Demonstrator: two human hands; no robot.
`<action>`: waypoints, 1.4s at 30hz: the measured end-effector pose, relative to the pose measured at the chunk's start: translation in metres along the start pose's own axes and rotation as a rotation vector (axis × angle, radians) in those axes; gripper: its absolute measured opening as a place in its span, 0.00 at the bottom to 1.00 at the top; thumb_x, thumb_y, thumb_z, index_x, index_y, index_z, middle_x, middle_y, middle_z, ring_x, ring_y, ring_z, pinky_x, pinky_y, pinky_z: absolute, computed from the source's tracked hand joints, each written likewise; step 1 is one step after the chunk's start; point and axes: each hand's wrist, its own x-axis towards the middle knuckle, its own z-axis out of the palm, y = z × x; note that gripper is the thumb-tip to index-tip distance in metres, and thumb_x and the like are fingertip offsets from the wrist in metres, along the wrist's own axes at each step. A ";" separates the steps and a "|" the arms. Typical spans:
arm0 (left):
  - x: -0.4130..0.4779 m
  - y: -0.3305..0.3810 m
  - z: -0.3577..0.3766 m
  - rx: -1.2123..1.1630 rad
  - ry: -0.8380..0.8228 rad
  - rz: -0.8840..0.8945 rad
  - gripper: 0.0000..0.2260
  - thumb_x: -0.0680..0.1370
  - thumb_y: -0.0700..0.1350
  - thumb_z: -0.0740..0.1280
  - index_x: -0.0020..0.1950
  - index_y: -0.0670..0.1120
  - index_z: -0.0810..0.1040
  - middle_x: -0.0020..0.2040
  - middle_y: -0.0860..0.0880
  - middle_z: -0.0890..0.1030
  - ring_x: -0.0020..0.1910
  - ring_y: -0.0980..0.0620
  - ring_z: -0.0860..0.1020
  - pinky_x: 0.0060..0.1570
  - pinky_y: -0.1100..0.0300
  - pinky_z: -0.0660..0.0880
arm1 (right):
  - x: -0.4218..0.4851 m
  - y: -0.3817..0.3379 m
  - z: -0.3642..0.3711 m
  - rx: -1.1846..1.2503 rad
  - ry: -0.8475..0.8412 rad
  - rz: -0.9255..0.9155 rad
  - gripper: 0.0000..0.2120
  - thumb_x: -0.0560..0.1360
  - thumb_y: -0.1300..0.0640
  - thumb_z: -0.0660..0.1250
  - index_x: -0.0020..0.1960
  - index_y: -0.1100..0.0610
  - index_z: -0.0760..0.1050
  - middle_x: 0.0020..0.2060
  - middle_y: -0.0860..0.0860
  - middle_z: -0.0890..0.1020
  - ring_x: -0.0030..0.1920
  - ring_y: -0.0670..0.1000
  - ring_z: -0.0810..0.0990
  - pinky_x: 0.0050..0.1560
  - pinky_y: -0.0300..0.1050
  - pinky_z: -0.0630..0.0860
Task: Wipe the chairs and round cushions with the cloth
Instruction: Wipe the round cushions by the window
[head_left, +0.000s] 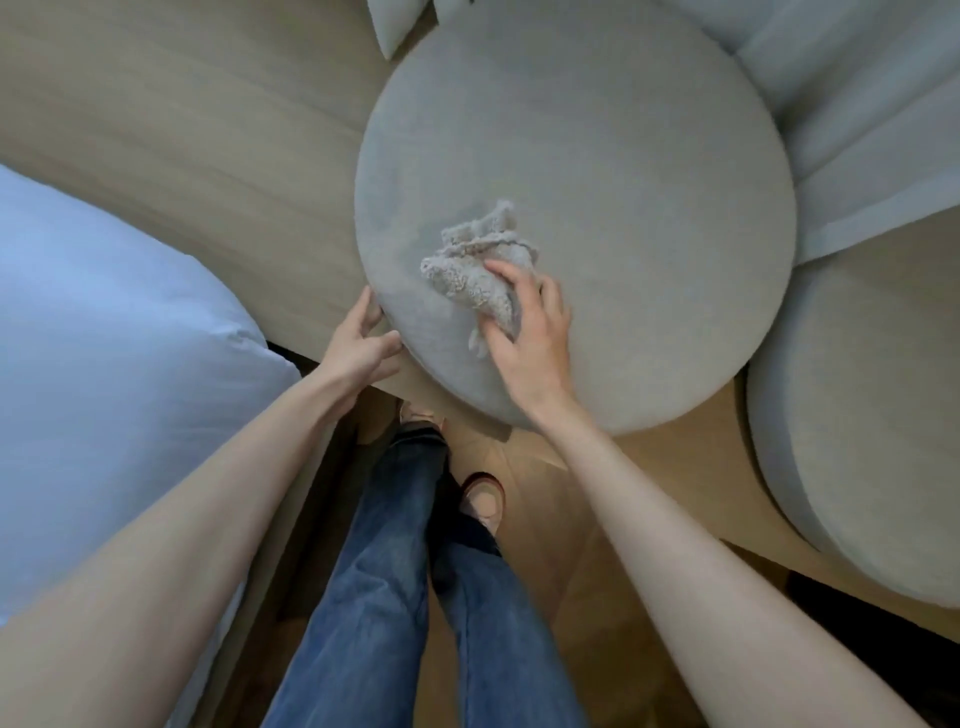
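A large round grey cushion (597, 171) fills the middle of the head view. A crumpled beige cloth (478, 260) lies on its near left part. My right hand (530, 338) presses down on the cloth's near edge, fingers curled over it. My left hand (363, 345) rests against the cushion's near left rim, fingers spread along the edge. A second round grey cushion (872, 415) stands at the right, partly cut off by the frame.
A white bed cover (104, 364) bulges in at the left. Pale curtains (857, 119) hang at the upper right. A light pillow corner (395, 26) shows at the top. Wooden floor (182, 130) lies behind the cushion; my jeans and shoes (485, 501) are below.
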 end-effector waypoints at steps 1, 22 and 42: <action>0.001 0.002 -0.003 -0.004 0.002 -0.005 0.33 0.80 0.35 0.62 0.78 0.54 0.50 0.75 0.56 0.61 0.70 0.49 0.68 0.54 0.54 0.73 | 0.025 -0.003 0.001 -0.052 -0.014 -0.039 0.22 0.75 0.60 0.66 0.67 0.48 0.71 0.59 0.53 0.71 0.58 0.55 0.68 0.51 0.34 0.56; 0.005 -0.009 -0.009 -0.128 -0.101 -0.009 0.30 0.81 0.30 0.54 0.78 0.52 0.51 0.76 0.54 0.60 0.74 0.52 0.63 0.67 0.55 0.66 | 0.156 -0.015 0.078 -0.472 -0.444 -0.447 0.19 0.68 0.51 0.57 0.51 0.49 0.83 0.59 0.53 0.78 0.58 0.63 0.74 0.52 0.43 0.59; -0.038 -0.031 0.076 0.151 0.049 0.065 0.37 0.77 0.31 0.62 0.79 0.48 0.46 0.79 0.46 0.48 0.77 0.49 0.51 0.76 0.51 0.50 | -0.088 0.107 -0.096 -0.679 -0.599 -0.217 0.09 0.65 0.64 0.71 0.42 0.53 0.85 0.63 0.48 0.76 0.54 0.57 0.67 0.49 0.59 0.73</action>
